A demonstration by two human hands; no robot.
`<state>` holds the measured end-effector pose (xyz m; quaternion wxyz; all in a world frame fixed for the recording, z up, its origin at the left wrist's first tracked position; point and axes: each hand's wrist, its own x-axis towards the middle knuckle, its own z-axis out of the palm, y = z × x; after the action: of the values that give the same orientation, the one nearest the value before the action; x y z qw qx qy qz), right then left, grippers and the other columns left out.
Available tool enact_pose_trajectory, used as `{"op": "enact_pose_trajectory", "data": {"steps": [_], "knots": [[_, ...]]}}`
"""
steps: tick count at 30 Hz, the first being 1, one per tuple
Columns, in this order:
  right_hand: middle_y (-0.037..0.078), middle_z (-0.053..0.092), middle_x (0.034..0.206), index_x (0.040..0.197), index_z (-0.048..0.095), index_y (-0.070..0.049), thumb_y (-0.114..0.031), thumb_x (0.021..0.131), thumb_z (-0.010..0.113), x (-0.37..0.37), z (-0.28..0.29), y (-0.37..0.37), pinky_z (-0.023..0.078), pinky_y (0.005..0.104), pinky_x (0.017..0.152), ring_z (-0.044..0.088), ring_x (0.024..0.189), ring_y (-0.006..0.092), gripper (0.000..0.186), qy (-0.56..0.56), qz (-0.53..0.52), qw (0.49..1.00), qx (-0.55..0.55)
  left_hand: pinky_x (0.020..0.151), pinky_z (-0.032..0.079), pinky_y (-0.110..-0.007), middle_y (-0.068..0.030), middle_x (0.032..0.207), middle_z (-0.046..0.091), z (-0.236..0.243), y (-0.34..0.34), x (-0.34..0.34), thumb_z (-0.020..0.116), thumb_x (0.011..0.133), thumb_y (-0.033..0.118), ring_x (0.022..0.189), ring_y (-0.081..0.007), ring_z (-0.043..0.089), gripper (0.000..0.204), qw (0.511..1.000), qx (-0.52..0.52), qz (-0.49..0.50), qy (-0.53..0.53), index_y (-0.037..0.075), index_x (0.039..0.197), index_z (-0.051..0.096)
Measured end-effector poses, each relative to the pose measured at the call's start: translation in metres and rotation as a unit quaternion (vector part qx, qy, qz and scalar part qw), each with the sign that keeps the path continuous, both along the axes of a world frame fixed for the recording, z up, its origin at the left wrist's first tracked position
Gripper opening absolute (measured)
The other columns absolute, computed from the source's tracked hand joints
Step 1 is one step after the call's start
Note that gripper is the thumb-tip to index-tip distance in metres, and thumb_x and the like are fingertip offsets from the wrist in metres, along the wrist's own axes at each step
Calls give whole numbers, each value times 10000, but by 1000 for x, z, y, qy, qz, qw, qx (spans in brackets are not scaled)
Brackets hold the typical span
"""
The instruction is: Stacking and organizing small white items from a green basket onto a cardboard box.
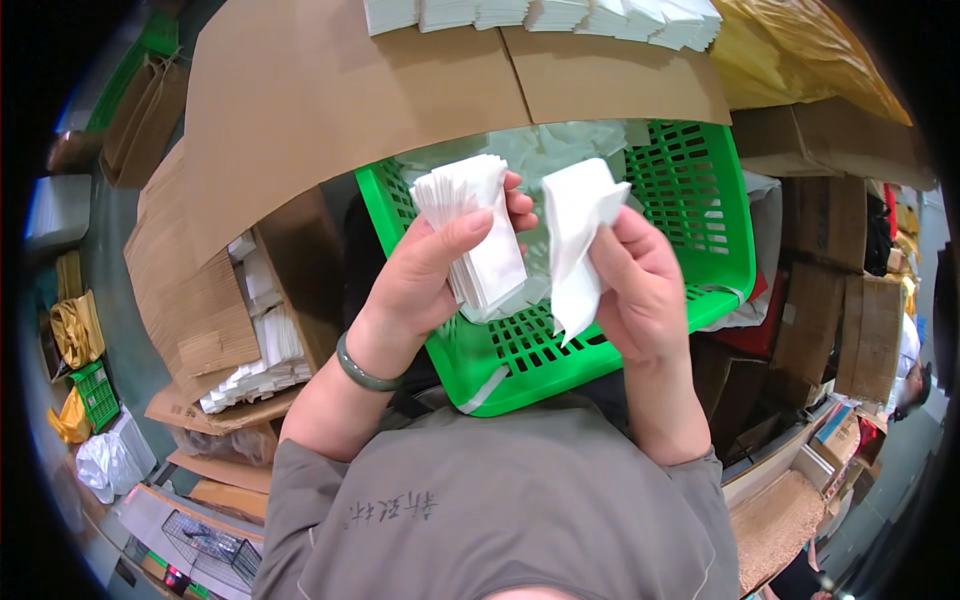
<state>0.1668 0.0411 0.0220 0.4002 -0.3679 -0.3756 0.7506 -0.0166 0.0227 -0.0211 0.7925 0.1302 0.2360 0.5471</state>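
Note:
My left hand [440, 255] grips a stack of thin white folded sheets [490, 245], the thumb across its front and the layered edges fanned at the top. In my right hand [640, 275], a loose white folded sheet [575, 225] is pinched between thumb and fingers, creased and hanging slightly open. The two hands are apart. Both are over a green plastic basket [525, 385] with slotted walls. Inside it lie many whitish, partly see-through pieces [540, 150]; I cannot make out their exact kind.
A cardboard sheet [400, 90] spans the far side, with stacked white folded sheets [560, 14] on it. An open carton [215, 320] at left holds more white pieces. Cartons [825, 225] stand at right, near a yellow plastic bag [800, 55].

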Motion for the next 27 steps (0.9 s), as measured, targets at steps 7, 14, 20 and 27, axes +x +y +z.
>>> {"op": "enact_pose_trajectory", "data": {"steps": [7,14,20,27], "knots": [[65,649,988,1117,527,23,-134,938,555,-22,-11,-2,487,236,773,610,863,90,240,20,18,997,-77,893,479,-321,-71,1192,568,-3,-2,1,682,849,313,1071,-176,571,549,999,39,-30,7,34,1269,464],[24,629,862,1025,510,-14,-113,897,615,-23,-12,-3,478,221,686,586,782,72,192,-184,-27,980,71,830,501,-319,-65,1119,598,-2,-2,2,692,845,264,998,-156,592,504,997,54,-54,28,29,1240,487],[65,573,950,953,570,-36,-56,803,690,-21,-11,6,461,267,709,559,850,159,193,-407,-131,791,439,798,506,-308,-62,1025,614,3,2,5,695,837,261,936,-156,609,455,996,10,-76,55,31,1188,518],[87,565,979,836,597,-36,-45,791,692,-14,-4,17,468,291,713,565,866,189,105,-340,-64,839,420,694,536,-287,-96,991,629,3,1,5,644,849,415,856,-167,636,526,992,32,-122,30,27,1178,511]]}}
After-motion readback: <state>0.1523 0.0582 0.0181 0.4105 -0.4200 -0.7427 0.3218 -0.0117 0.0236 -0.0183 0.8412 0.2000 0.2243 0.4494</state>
